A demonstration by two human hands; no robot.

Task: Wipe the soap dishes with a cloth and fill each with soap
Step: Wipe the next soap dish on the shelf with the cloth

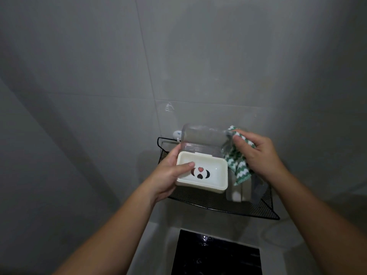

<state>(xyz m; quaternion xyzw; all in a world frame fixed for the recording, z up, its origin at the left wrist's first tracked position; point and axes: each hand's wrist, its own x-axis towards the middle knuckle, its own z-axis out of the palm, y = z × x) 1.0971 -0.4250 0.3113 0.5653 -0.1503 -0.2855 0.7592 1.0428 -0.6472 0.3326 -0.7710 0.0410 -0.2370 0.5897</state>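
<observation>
Soap dish (214,175), long axis crosswise, held in left grip (168,175); cloth (238,167) clutched in right grip (258,157), touching clear lid (202,137) at right end.

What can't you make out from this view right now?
All in the head view:
1. Right end of the clear lid: covered by the cloth and right hand.
2. Second dish on the shelf: partly behind the cloth and dim; the white lump inside may be soap.
3. Underside of the white soap dish: hidden by the left hand.
</observation>
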